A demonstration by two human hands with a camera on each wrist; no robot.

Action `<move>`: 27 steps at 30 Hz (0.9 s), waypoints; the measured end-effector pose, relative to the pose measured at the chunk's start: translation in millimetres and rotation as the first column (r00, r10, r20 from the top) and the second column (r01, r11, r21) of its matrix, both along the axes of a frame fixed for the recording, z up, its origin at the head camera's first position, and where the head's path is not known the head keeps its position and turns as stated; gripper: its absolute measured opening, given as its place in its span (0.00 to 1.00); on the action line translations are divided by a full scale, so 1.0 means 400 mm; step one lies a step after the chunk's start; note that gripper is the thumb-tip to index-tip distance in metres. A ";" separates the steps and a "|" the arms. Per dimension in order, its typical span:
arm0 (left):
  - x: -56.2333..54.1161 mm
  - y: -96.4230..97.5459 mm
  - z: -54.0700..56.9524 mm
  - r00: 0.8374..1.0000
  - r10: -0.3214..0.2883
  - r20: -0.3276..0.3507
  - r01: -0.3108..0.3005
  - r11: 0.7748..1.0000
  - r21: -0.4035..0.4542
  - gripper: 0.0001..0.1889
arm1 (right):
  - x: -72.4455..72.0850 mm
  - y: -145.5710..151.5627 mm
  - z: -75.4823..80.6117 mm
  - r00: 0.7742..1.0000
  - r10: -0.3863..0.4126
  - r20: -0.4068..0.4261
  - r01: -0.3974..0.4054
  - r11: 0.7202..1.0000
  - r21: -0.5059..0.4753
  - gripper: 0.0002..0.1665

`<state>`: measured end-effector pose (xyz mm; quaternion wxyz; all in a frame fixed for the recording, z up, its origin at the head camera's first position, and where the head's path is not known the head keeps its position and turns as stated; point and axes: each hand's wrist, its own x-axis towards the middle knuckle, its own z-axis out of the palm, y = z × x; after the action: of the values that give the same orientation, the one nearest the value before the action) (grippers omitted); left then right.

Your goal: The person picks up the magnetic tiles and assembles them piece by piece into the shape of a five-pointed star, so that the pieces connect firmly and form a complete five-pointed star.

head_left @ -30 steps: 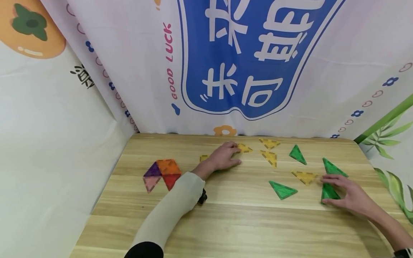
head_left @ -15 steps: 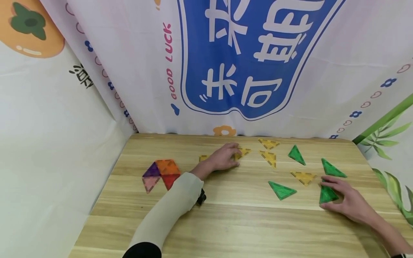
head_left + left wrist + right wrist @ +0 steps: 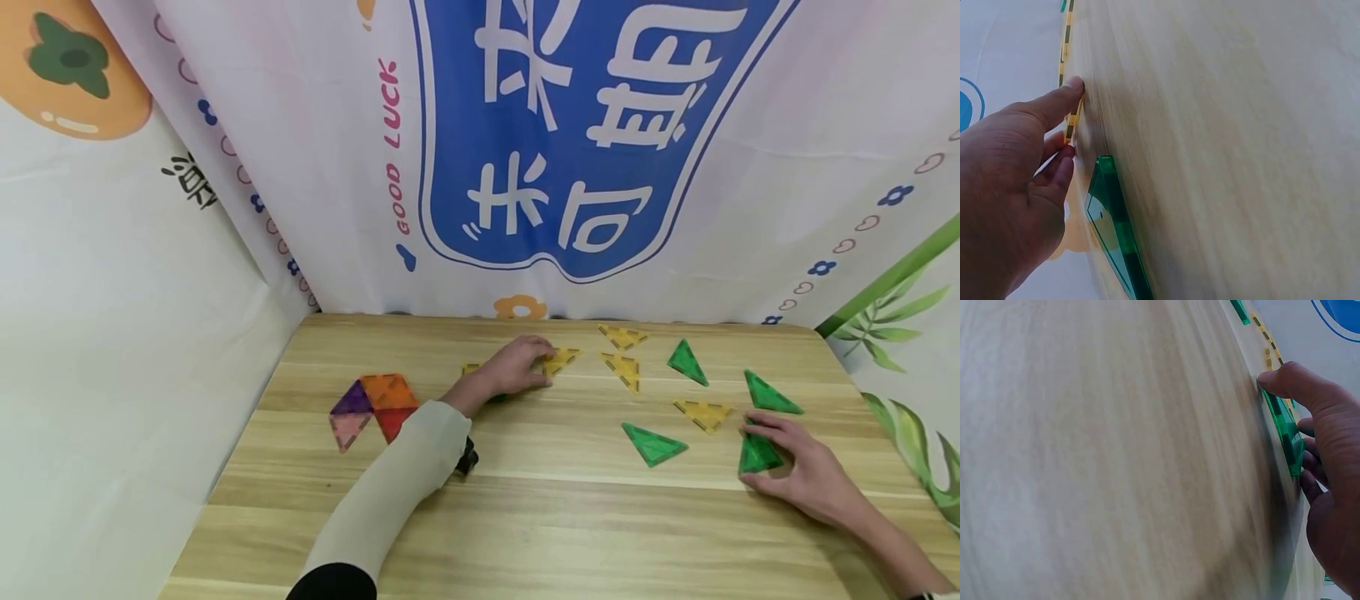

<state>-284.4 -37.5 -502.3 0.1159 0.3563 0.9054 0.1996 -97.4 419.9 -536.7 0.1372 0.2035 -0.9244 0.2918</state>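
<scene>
Near the table's back edge, my left hand (image 3: pixel 517 365) pinches a yellow triangular magnetic tile (image 3: pixel 562 361) between thumb and fingers. The left wrist view shows this yellow tile (image 3: pixel 1070 128) low over the wood, with a green tile (image 3: pixel 1113 228) lying close below the hand. At the right, my right hand (image 3: pixel 806 467) grips a green triangular magnetic tile (image 3: pixel 759 454) by its edges, thumb on the near corner and fingers at the far one. The right wrist view has that green tile (image 3: pixel 1285 431) nearly edge-on. Another green tile (image 3: pixel 772 393) lies just beyond it.
Joined purple (image 3: pixel 352 398), orange (image 3: pixel 388 390), pink (image 3: pixel 349 430) and red tiles (image 3: pixel 392 422) lie at the left. Yellow tiles (image 3: pixel 622 371) and green tiles (image 3: pixel 654 444) are scattered between the hands. A printed cloth (image 3: pixel 360 167) hangs behind the wooden table (image 3: pixel 570 533).
My left hand has drawn the yellow tile slightly nearer and turned it. My right hand has shifted its green tile nearer, opening a gap from the green tile beyond.
</scene>
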 end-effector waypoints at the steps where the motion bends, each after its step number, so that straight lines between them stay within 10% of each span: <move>1: 0.000 -0.002 0.000 1.000 0.003 -0.005 -0.003 1.000 0.000 0.29 | 0.000 -0.002 0.001 1.000 -0.007 -0.003 0.007 1.000 0.001 0.45; 20: 0.022 -0.072 0.004 0.992 0.125 -0.033 -0.122 0.988 0.094 0.32 | -0.083 -0.137 0.066 0.992 0.070 -0.101 -0.066 0.997 0.035 0.47; 27: 0.026 -0.097 0.004 0.986 0.160 -0.050 -0.154 0.981 0.117 0.32 | -0.149 -0.243 0.090 0.991 0.134 -0.021 -0.133 0.990 0.036 0.44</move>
<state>-274.1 -76.2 -500.6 0.0524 0.2955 0.9210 0.2483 -157.0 322.7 -500.9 0.1246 0.2708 -0.9119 0.2820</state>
